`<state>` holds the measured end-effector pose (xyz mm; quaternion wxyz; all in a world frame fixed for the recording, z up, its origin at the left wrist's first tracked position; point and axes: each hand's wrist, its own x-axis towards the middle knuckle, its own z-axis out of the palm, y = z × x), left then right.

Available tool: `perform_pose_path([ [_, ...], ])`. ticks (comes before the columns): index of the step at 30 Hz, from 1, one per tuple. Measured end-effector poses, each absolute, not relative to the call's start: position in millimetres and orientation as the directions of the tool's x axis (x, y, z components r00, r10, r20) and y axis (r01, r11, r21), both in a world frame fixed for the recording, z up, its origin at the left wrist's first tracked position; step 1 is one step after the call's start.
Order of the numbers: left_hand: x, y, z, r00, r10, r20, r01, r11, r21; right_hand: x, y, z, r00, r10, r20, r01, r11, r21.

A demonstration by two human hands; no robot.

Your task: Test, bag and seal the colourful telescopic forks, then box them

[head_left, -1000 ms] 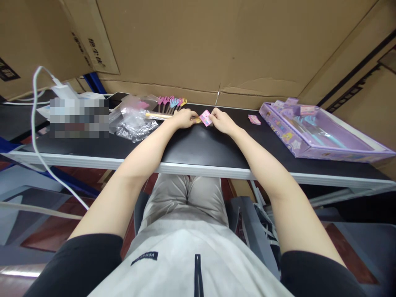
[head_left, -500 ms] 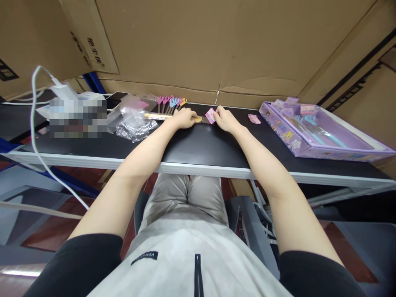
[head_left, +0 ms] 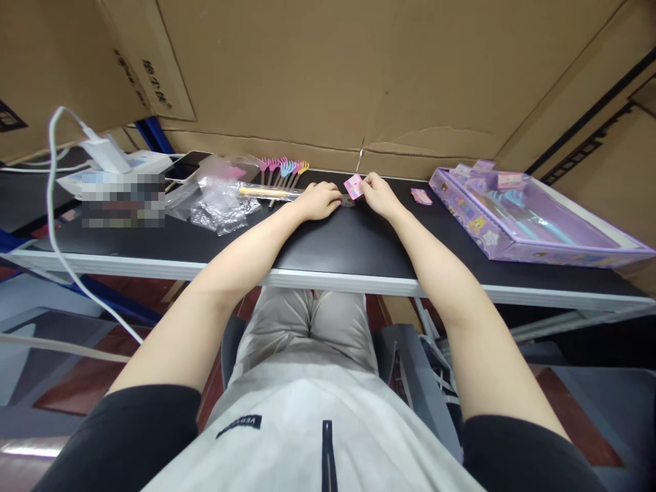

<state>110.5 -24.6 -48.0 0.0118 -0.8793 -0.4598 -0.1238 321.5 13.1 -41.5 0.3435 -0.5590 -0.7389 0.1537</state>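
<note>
Along the near side of the table runs a silver edge (head_left: 338, 279), with both forearms reaching over it across the black tabletop (head_left: 338, 249). On the right, a purple box (head_left: 474, 222) takes up that end, holding some light-blue pieces (head_left: 558, 234); on the left, crumpled clear plastic (head_left: 220, 208) crowds the surface. In the middle, the left hand (head_left: 321, 200) lies low with fingers loosely bent, and I cannot tell whether it has hold of anything. The right hand (head_left: 379, 195) has thumb and fingers pinched together on the edge of a pink card (head_left: 353, 186), which is between the two hands. A second card (head_left: 421, 197) lies between the right hand and the box. A yellow stick (head_left: 261, 192) in clear wrap runs partly behind the left hand; farther back are claw-headed sticks (head_left: 288, 168), and brown cardboard (head_left: 359, 82) walls off the rear
</note>
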Motion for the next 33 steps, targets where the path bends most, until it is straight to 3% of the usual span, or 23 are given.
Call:
perform_pose_path([
  [4, 111, -20, -53, 0.575, 0.781, 0.243, 0.791, -0.607, 0.078, 321, 22, -47, -0.066, 0.951, 0.303, 0.624, 0.276, -0.731],
  [11, 111, -19, -54, 0.566, 0.790, 0.236, 0.799, -0.596, 0.076, 323, 31, -57, -0.028, 0.984, 0.176, 0.288, 0.176, -0.941],
  [26, 112, -20, -55, 0.540, 0.819, 0.196, 0.821, -0.563, 0.090, 319, -10, -42, -0.069, 0.984, 0.165, 0.134, 0.174, -0.976],
  [33, 111, -17, -56, 0.556, 0.806, 0.204, 0.806, -0.583, 0.102, 321, -5, -41, -0.031, 0.988, 0.149, 0.166, 0.152, -0.974],
])
